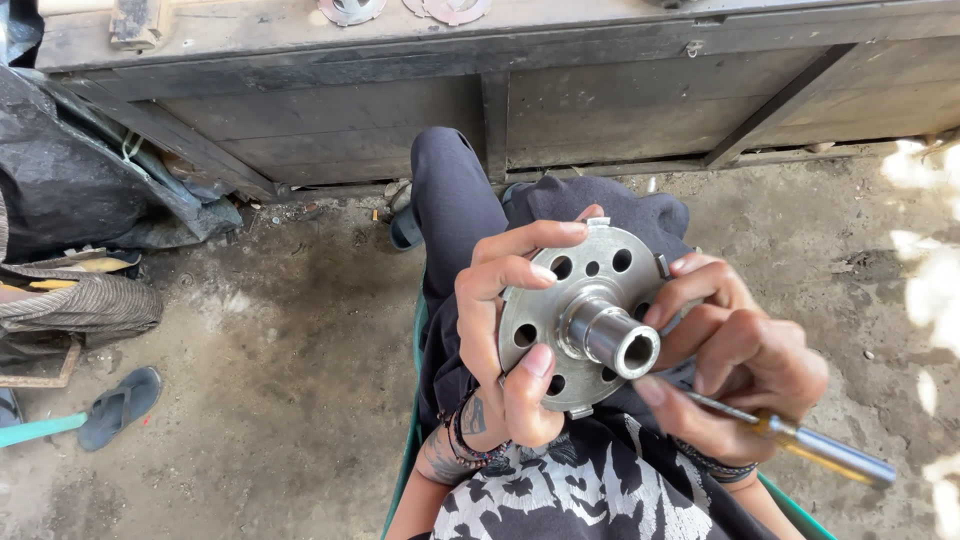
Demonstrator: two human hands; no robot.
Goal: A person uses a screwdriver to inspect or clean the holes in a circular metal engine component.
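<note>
While the left hand (505, 340) grips the metal hub (585, 315) over the lap, the right hand (735, 360) clamps a screwdriver (800, 440) beside its tube (probing step, probably); next move needs steady tip aim.

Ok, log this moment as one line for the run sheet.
left hand: grips perforated metal hub disc by rim | right hand: holds screwdriver, touches disc's far edge | setting: seated, dirt ground
</note>
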